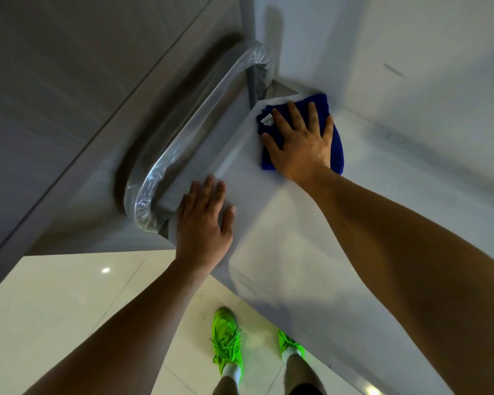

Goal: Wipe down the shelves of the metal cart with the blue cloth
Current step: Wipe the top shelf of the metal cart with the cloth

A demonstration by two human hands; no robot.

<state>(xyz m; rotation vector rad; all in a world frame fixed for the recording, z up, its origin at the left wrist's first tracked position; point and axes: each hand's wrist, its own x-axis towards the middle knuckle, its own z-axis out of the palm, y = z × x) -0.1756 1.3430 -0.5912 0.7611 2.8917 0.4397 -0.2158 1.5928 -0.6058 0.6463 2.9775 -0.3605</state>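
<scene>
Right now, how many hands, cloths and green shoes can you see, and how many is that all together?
Hands: 2, the left hand flat on the cart's top shelf, the right hand pressing on the cloth
Blue cloths: 1, the blue cloth near the shelf's far corner
Green shoes: 2, one shoe and the other shoe on the floor
Total: 5

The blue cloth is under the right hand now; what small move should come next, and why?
Probably slide the blue cloth back along the top shelf toward the body. The right hand presses it flat at the far corner by the handle.
</scene>
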